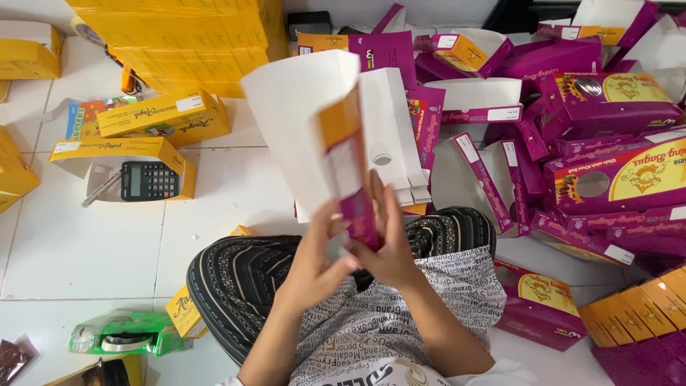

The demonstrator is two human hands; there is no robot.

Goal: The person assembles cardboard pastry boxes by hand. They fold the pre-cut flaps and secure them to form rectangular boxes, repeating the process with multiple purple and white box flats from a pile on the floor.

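both hands [357, 250], flat carton [314, 129], floor

Bright, even light; soft shadows lie beside the calculator [149, 181]. Edges far from it bow outward, and the raised cardboard is slightly blurred.

The flat carton [336, 136] is white inside, with purple and orange print. It stands upright, half-folded, above the lap.

A white tiled floor [86, 250] carries everything. Yellow cartons [163, 118] lie toward its left side, one holding a black calculator [149, 180]. Purple cartons [607, 164] crowd the right side. A green tape dispenser [121, 333] lies at the lower left.
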